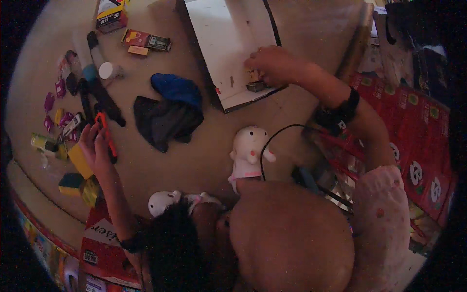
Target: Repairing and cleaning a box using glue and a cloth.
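Observation:
My right hand (274,65) is over a white board with dark edges (219,39). Its fingers are curled round a small yellowish thing (254,75), mostly hidden by the hand. Just below the fingers, a small dark box-shaped piece (255,86) rests at the board's near right corner. At the left, my left hand (96,146) has its fingers stretched out beside an orange cutter-like tool (107,134). Whether they touch it I cannot tell. A yellow block (80,160) and a yellow-and-dark sponge (71,184) lie beside that wrist.
Blue cloth (177,90) and dark cloth (165,121) lie between my hands. Behind are a white-capped bottle (108,70), red packages (146,41) and purple wrapped pieces (60,88). White slippers with faces (250,151) are near my knee (292,233). Red printed packs (408,131) line the right.

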A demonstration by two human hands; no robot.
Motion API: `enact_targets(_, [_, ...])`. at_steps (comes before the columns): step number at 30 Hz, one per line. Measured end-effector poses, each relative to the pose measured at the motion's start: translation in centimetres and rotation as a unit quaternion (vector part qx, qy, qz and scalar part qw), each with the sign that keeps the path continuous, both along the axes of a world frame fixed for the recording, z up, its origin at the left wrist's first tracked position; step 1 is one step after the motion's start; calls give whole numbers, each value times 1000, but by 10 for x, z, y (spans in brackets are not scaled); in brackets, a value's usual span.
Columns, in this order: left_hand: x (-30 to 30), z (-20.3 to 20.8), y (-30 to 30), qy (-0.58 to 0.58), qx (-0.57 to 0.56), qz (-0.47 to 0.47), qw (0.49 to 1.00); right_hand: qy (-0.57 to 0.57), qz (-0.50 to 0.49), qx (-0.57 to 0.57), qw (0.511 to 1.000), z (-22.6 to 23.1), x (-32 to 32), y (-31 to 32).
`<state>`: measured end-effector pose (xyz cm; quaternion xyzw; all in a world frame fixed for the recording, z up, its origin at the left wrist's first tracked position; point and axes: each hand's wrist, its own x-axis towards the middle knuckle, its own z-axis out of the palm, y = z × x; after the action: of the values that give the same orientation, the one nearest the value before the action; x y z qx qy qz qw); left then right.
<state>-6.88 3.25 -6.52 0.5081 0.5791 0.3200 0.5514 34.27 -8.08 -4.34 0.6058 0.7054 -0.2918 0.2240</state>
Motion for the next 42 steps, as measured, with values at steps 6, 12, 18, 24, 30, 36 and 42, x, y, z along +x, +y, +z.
enact_targets(6, [1,-5,-5,29,-7,-10,1000,9,58,69,996,-1,0,-7])
enact_targets(12, [0,-5,-4,1,-24,8,1000,-10,86,101,991,-4,3,-6])
enact_targets(18, [4,-3,-3,-8,-16,-12,1000,-12,72,48,996,-2,5,-3])
enact_targets(24, [5,-3,-3,14,-8,-15,1000,-18,57,75,995,-7,6,-6])
enact_targets(30, [-1,-7,-4,6,-18,-11,1000,-9,63,104,993,-13,8,-5])
enact_targets(36, [5,-3,-6,8,-22,-11,1000,-24,92,127,987,-20,9,-5])
enact_targets(42, [-2,-13,0,6,-37,-10,999,-48,78,113,989,-15,0,-3])
